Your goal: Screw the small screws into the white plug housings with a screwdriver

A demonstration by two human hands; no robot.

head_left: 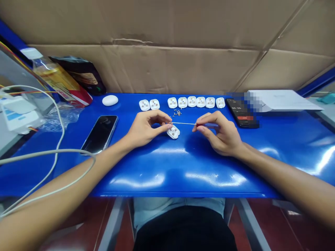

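My right hand (218, 134) grips a screwdriver (208, 125) by its dark red-and-blue handle, its thin shaft pointing left and lying nearly level. At the shaft's tip, my left hand (149, 128) has thumb and fingertips pinched together; whatever is between them is too small to make out. Just below those fingertips is a white plastic piece (173, 132) with metal fittings in it, close against the thumb. Beyond the hands lies a small pile of screws (178, 112). Similar white pieces form a row behind, two at left and several at right, one of them a white piece (192, 101).
On the blue table (167, 167), a phone (101, 134) lies left and another phone (242, 113) showing a timer lies right. A white oval case (110, 100), a tilted bottle (56, 76) and loose cable (59, 139) are at left. White paper (282, 100) lies back right; cardboard (167, 69) stands behind.
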